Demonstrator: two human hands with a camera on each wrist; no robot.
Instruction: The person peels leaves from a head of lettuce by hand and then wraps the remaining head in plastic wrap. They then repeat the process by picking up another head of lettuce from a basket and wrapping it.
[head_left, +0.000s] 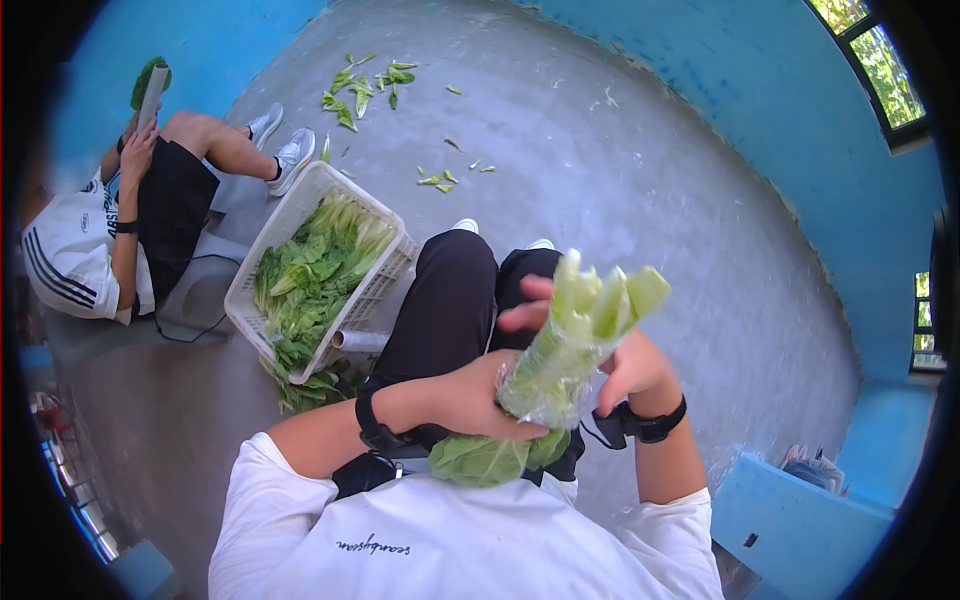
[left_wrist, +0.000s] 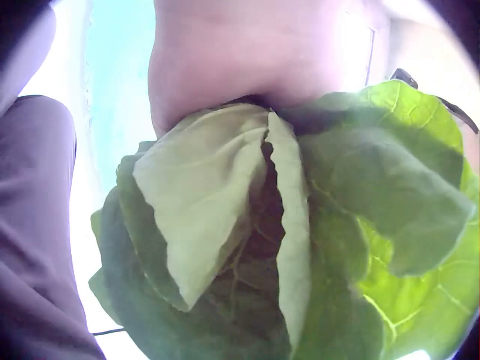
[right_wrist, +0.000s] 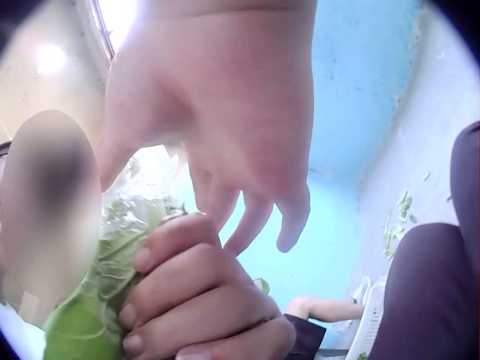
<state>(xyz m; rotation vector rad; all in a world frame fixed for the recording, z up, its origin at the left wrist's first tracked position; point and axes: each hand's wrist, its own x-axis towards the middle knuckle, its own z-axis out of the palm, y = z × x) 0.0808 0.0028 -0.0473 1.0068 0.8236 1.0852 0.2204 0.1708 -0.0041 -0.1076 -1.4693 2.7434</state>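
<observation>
A bundle of leafy greens [head_left: 575,340], its cut pale stalks pointing up and away and its middle wrapped in clear plastic film, is held over the lap. My left hand [head_left: 470,393] grips it round the lower part, and the curled fingers show in the right wrist view. Broad green leaves [left_wrist: 217,202] hang out below that hand, filling much of the left wrist view. Beside and behind the bundle is my right hand [right_wrist: 217,112], its fingers spread and loosely extended, with the thumb near the wrapped stalks. The bundle partly hides this hand in the head view.
A white plastic crate [head_left: 405,255] heaped with leafy greens [head_left: 315,265] stands left of my legs. A white roll [head_left: 360,341] lies against its near side. Leaf scraps [head_left: 360,90] litter the floor. At left sits another person [head_left: 85,240]; a blue box [head_left: 790,520] stands at right.
</observation>
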